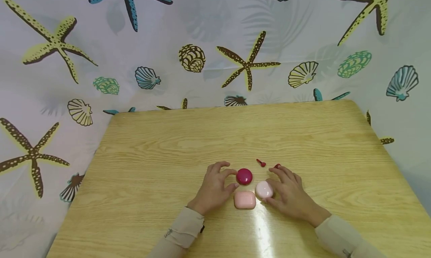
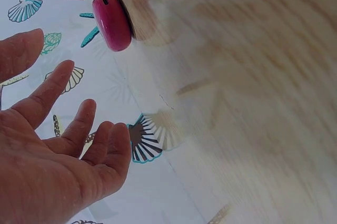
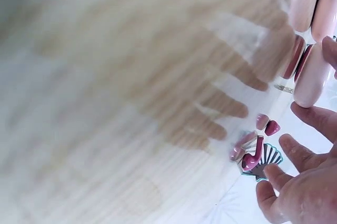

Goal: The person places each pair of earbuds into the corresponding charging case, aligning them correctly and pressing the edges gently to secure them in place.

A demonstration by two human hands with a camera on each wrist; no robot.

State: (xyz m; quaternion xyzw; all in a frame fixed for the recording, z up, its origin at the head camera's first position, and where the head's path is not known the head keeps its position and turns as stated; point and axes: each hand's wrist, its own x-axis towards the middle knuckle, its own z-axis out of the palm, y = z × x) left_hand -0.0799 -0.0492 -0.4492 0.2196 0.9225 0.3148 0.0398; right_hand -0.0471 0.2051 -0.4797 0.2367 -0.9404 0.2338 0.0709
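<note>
Left grip: my left hand [image 1: 215, 187] hangs with fingers apart and loosely bent, holding nothing; thumb and forefinger tips sit just beside the magenta round case [image 1: 244, 176], touching or nearly so, I cannot tell which.
Right grip: my right hand [image 1: 289, 192] lies low on the tabletop [image 1: 151, 183], fingers spread around the pale pink oval case [image 1: 264, 189]; it rests against the fingers, not clamped.
Square case: the pink rounded-square case [image 1: 244, 200] lies between my two wrists, just below the magenta one, untouched.
Earbuds: one magenta earbud [image 1: 260, 162] lies beyond my right fingertips; a second [image 1: 277, 166] sits right at them.
Handling, as I judge it: these cases look like light, stiff, glossy plastic, so likely slippery; I would pinch the magenta one across its rim rather than press on the dome.
Earbud hold: small and apt to roll; take it by the stem.
</note>
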